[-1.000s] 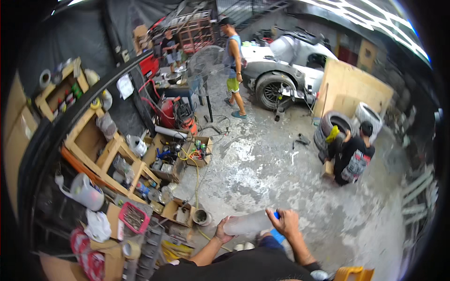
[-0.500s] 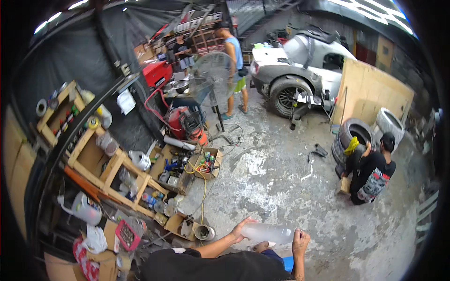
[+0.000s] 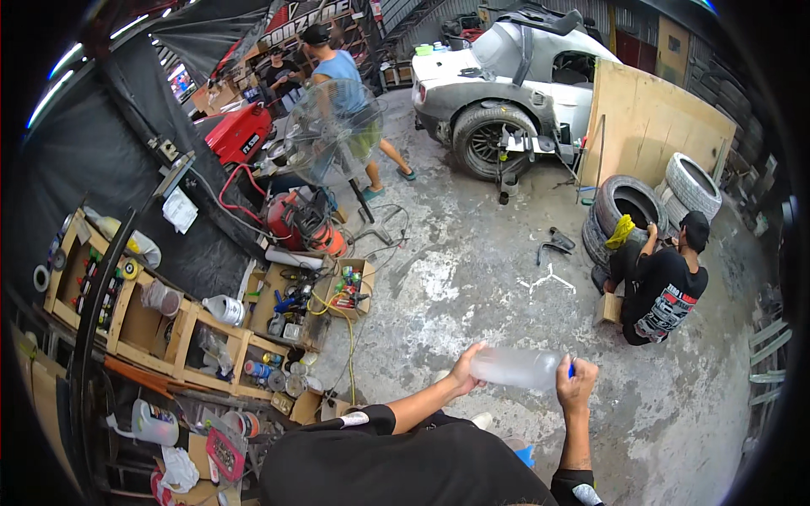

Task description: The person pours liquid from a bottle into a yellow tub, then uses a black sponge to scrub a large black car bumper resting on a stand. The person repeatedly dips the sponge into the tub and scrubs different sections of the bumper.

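Observation:
A large, frosted-looking plastic bottle lies sideways between my two hands, out in front of my body above the concrete floor. Its base end rests in my left hand, whose fingers wrap round it. At the other end, my right hand is closed over the neck, and a bit of a blue cap shows by the fingers. Whether the cap is loose cannot be made out.
A person in black squats at right beside stacked tyres. A white and grey car stands ahead. Left are a standing fan, a person in a blue top, open boxes and a wooden shelf.
My hands and the bottle have shifted right and up in the picture. The whole view has turned somewhat. The person in the blue top has taken a step and leans away.

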